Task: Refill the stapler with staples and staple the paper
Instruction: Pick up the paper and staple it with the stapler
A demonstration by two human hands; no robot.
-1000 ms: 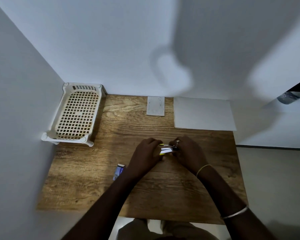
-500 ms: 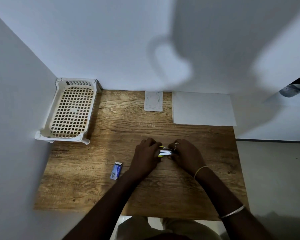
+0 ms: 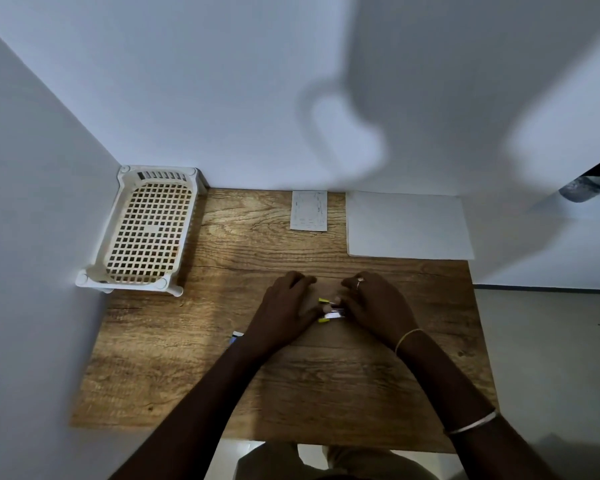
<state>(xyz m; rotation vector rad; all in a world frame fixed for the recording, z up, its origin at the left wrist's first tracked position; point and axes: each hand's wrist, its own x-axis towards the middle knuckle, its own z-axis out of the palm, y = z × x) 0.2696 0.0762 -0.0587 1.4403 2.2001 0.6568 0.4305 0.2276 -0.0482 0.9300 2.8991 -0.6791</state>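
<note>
Gripping a yellow stapler [image 3: 329, 310] mid-tabletop, left hand [image 3: 284, 313] and right hand [image 3: 378, 306] close fingers around it; paper [image 3: 407, 225] lies at the far right corner; basket [image 3: 146, 230] far left.

From my feed the scene is dim overall, with the light coming from behind and above the person. A big soft shadow of the head and shoulders falls across the white back wall [image 3: 430, 81], with a paler loop-shaped patch inside it. The desk [image 3: 194, 358] shows a brighter band on its left side and darkens under the arms. Both hands read as near-silhouettes, so detail between the fingers [image 3: 302, 280] is lost. Wide-angle distortion bends the side wall [image 3: 32, 202] and splays the desk edges. Edges look slightly soft; I see no glare.
</note>
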